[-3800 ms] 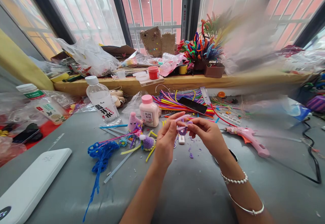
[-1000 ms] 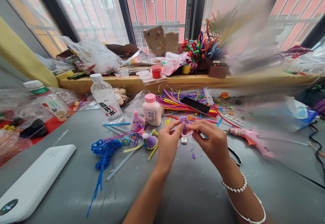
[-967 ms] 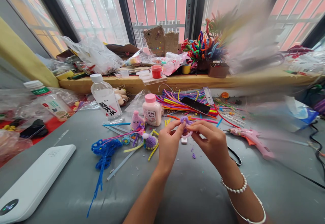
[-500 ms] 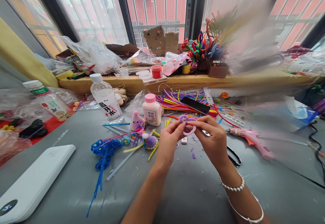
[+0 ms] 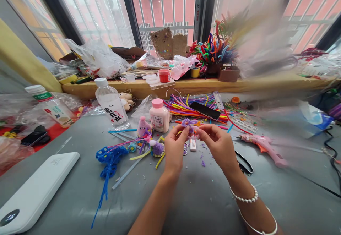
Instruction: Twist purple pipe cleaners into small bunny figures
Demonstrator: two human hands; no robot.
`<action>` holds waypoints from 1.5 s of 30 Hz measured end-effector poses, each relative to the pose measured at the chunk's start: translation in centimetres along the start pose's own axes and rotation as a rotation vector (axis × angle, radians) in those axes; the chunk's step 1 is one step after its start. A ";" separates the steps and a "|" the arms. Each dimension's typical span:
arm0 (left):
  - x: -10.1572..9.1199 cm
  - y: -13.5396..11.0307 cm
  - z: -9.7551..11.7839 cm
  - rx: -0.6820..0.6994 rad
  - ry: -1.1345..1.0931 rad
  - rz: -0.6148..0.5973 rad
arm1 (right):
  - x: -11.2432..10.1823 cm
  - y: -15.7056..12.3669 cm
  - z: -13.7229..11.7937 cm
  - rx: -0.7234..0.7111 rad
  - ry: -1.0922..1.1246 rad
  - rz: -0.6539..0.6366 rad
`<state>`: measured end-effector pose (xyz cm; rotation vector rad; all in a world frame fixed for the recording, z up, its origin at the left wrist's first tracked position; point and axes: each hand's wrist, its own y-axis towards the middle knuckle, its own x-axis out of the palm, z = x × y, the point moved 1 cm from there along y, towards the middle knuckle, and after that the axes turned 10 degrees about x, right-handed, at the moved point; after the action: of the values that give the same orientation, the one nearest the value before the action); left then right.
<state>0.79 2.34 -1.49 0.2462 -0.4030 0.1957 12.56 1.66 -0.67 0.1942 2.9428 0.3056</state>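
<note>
Between my two hands is a purple pipe cleaner (image 5: 185, 122), bent into small loops, with a paler pink-lilac length hanging below. My left hand (image 5: 176, 146) pinches its coiled left part between thumb and fingers. My right hand (image 5: 217, 144) has thumb and forefinger closed on the paler end at the right. A small white labelled block (image 5: 193, 145) lies on the table just beneath. Scissors with black handles (image 5: 244, 164) lie beside my right wrist, partly hidden by it. Left of my left hand sits a small purple pipe-cleaner figure (image 5: 157, 148).
A pink glue gun (image 5: 269, 146) lies at the right, its cord trailing away. Behind my hands are a dark phone (image 5: 204, 110) on bundled pipe cleaners, a pink-capped bottle (image 5: 159, 116) and a water bottle (image 5: 112, 103). Blue pipe-cleaner work (image 5: 110, 160) and a white power bank (image 5: 39, 189) lie left.
The round loop of the pipe cleaner has lost its open ring shape. My hands have turned and lowered slightly, my right hand shifting a little left, uncovering more of the white block.
</note>
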 end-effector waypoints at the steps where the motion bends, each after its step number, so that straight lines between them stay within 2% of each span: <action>1: 0.1 -0.1 0.0 0.009 0.022 -0.026 | 0.0 -0.1 0.0 0.008 -0.002 0.022; 5: 0.2 -0.2 0.1 0.071 0.132 -0.152 | -0.1 -0.2 -0.1 -0.011 -0.079 0.059; 7: 0.2 -0.2 0.2 0.105 0.179 -0.173 | -0.2 -0.3 -0.2 -0.049 -0.132 0.081; 10: 0.2 -0.2 0.2 0.097 0.158 -0.133 | -0.1 -0.2 -0.2 -0.050 -0.088 0.074; 14: 0.3 -0.2 0.0 0.004 -0.023 -0.026 | 0.2 -0.1 0.0 0.012 0.043 0.034; 18: 0.5 -0.3 0.0 -0.019 -0.078 -0.007 | 0.2 -0.2 0.0 -0.019 0.032 0.088; 21: 0.6 -0.4 -0.1 -0.013 -0.069 -0.011 | 0.1 -0.5 -0.3 -0.140 -0.115 0.124; 25: 0.5 -0.7 -0.3 0.046 -0.006 -0.024 | 0.2 -0.7 -0.4 -0.404 -0.388 0.157; 28: 0.4 -0.7 -0.3 0.082 0.047 -0.047 | 0.5 -0.8 -0.2 -0.479 -0.472 0.166; 31: 0.4 -0.5 0.0 0.048 0.063 -0.110 | 0.5 -0.6 -0.1 -0.390 -0.387 0.210; 35: 0.6 -0.3 0.3 -0.102 0.012 -0.227 | 0.1 -0.4 -0.1 -0.170 -0.191 0.214; 37: 0.6 -0.3 0.3 -0.115 -0.005 -0.215 | 0.0 -0.2 -0.2 -0.102 -0.126 0.182; 42: 0.6 -0.4 -0.3 -0.051 -0.063 -0.069 | 0.4 -0.1 0.2 -0.005 -0.097 0.083; 45: 0.6 -0.5 -0.7 -0.054 0.008 -0.112 | 0.8 0.0 0.6 0.021 -0.057 0.024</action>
<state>1.69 2.13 -1.98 0.2145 -0.3844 0.0756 11.90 1.86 -1.39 0.2371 2.8904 0.2678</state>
